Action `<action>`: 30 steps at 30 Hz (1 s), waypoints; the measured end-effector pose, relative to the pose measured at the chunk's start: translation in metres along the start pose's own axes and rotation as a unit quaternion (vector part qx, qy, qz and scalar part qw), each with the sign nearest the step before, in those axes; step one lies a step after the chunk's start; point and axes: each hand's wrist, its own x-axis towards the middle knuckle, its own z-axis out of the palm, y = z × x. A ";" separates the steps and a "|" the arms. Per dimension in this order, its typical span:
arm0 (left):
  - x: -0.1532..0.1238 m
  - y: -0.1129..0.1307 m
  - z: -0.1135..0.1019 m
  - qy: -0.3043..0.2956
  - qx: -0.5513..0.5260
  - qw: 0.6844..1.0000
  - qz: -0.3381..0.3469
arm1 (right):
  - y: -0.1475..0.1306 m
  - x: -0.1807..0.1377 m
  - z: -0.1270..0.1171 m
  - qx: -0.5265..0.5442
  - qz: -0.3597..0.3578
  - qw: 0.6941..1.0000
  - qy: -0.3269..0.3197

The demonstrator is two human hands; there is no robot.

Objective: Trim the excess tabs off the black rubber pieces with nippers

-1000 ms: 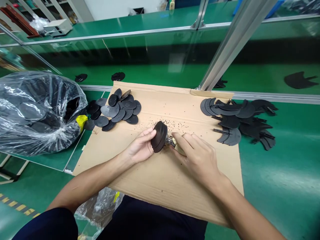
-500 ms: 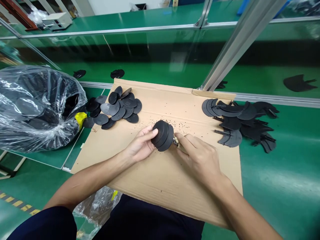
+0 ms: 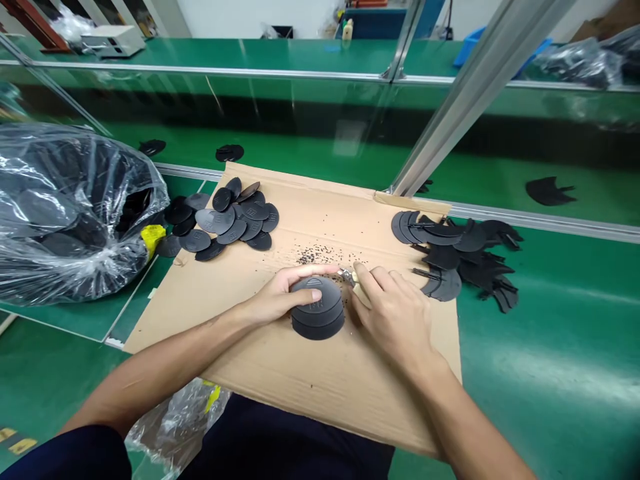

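My left hand is closed on a small fanned stack of black oval discs, thumb pressed on the embossed top one. Its index finger stretches along the far edge toward a tool. Gripped in my right hand is a small pair of cutting pliers with a metal head and pale handles, its jaws beside the left index fingertip. Below lies a cardboard sheet, strewn with black crumbs just beyond the discs. The plier handles are mostly hidden by my fingers.
Loose black discs are heaped at the left of the cardboard, near a clear plastic bag of black parts. Overlapping black pieces with prongs lie at the right. A metal post rises behind the cardboard.
The disc stack has turned, its embossed face now showing, and sits lower. My left index finger has extended along its far edge; the pliers have shifted to that side. The view has tilted slightly.
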 end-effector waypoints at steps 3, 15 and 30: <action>0.002 -0.002 -0.001 0.029 -0.007 1.000 0.009 | 0.001 0.000 -0.001 0.008 0.015 1.000 -0.006; 0.008 0.002 0.000 0.144 -0.009 0.984 0.101 | 0.002 0.005 -0.004 0.517 0.190 0.835 -0.013; 0.032 0.030 -0.007 -0.081 0.100 0.992 0.006 | 0.002 0.002 -0.008 0.297 -0.097 0.934 0.176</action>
